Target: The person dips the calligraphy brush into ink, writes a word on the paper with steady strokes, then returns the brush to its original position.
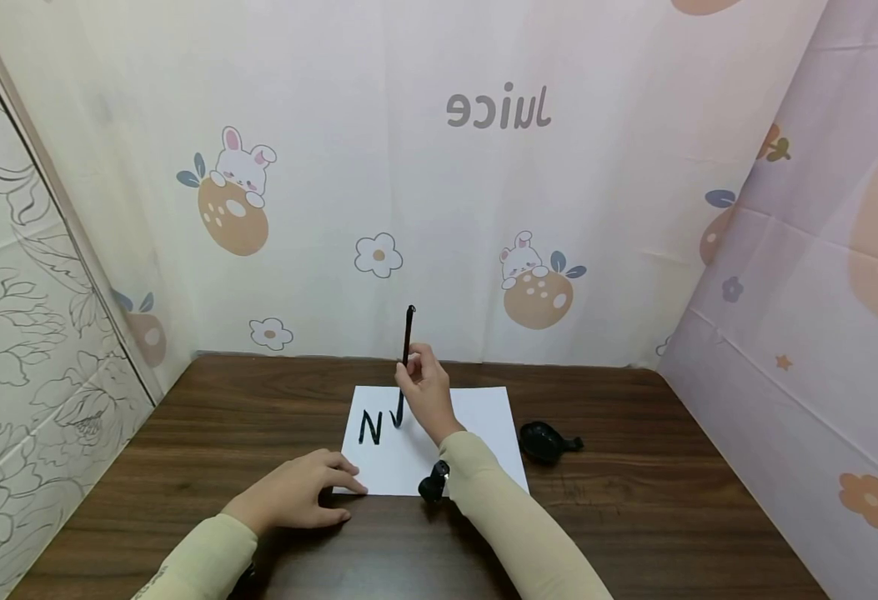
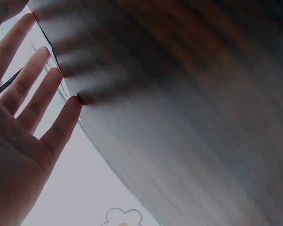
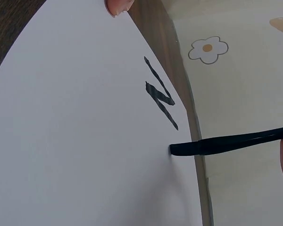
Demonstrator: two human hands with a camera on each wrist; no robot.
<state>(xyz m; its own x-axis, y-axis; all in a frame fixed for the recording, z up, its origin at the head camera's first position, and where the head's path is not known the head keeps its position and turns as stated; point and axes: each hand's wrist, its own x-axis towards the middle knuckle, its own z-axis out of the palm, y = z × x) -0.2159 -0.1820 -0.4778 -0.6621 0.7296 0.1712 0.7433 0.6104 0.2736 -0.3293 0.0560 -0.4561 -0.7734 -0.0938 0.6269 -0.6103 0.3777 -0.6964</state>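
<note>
My right hand [image 1: 427,396] pinches a thin black writing brush [image 1: 408,333], held nearly upright over a white sheet of paper [image 1: 401,475]. The dark tip of the brush [image 3: 184,149] meets the paper near a black letter N [image 1: 370,427], and a short slanted black stroke [image 1: 393,417] shows right beside the tip. In the right wrist view only a bit of a finger shows at the right edge, against the handle. My left hand [image 1: 299,492] rests at the paper's lower left corner, fingers spread and fingertips on its edge, the thumb over the table.
On the dark wooden table [image 1: 634,500], just right of the paper, stands a small black gourd-shaped dish [image 1: 547,442] with a stubby end. A patterned curtain [image 1: 423,167] hangs behind the table's back edge, with more patterned cloth on both sides.
</note>
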